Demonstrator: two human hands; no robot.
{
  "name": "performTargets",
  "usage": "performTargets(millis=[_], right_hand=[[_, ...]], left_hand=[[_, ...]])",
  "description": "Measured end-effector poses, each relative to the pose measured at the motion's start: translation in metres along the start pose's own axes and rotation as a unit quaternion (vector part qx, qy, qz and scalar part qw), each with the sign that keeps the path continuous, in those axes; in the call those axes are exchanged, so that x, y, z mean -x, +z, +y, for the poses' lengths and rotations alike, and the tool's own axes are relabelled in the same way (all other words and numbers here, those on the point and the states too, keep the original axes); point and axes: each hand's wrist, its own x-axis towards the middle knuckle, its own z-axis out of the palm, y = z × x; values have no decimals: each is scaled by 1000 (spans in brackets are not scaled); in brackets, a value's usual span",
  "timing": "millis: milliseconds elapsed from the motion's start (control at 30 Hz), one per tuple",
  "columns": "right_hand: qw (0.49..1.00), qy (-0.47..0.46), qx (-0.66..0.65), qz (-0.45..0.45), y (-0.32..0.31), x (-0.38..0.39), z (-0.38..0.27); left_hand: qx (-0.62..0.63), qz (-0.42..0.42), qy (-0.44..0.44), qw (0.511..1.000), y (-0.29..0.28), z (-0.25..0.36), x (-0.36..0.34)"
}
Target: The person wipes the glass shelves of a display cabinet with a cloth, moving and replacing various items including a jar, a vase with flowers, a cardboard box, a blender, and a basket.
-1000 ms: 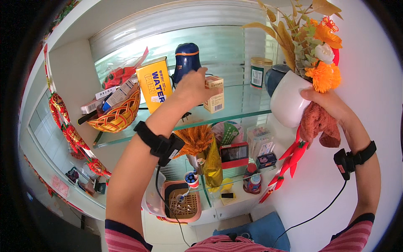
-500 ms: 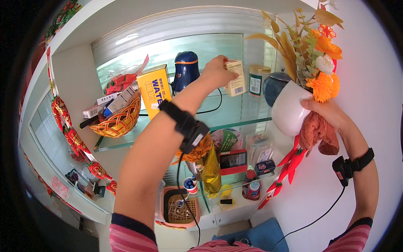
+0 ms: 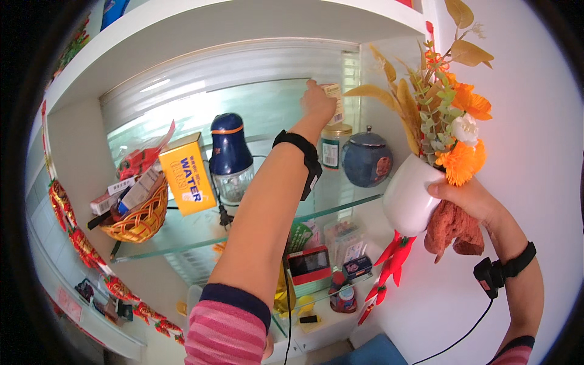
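Observation:
My left hand (image 3: pixel 319 102) reaches far into the glass shelf, fingers closed round a small cream carton (image 3: pixel 334 103). The carton's lower end is at the gold lid of a glass jar (image 3: pixel 330 148); whether it rests there or hangs behind it I cannot tell. A blue lidded pot (image 3: pixel 367 159) stands right of the jar. On the right, my right hand (image 3: pixel 465 198) grips a white vase (image 3: pixel 409 194), tilted, with orange and white artificial flowers (image 3: pixel 460 161) and dry leaves. A reddish-brown cloth (image 3: pixel 452 230) hangs beneath that same hand.
Left along the shelf (image 3: pixel 255 228) are a blue-topped food chopper (image 3: pixel 231 155), a yellow box (image 3: pixel 187 174) and a wicker basket (image 3: pixel 141 218) of small packages. Below stand a red-framed device (image 3: pixel 309 265) and several small containers. Red pepper ornaments (image 3: pixel 394 260) hang beside the wall.
My left hand has carried the cream carton deeper into the shelf, from in front of the jar's left side to above its lid. The view has shifted; my right hand still holds the vase.

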Motion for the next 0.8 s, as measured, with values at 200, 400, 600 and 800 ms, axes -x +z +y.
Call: performTargets(millis=[200, 400, 600, 800], right_hand=[[1000, 10, 15, 5, -3, 7, -1], [998, 51, 25, -15, -3, 11, 0], [999, 32, 20, -3, 6, 13, 0], [999, 53, 13, -4, -1, 17, 8]], left_hand=[[-29, -46, 19, 998, 33, -15, -11], [-46, -69, 26, 996, 43, -16, -10], [-52, -8, -27, 998, 43, -22, 14], [-16, -59, -88, 994, 26, 4, 58]])
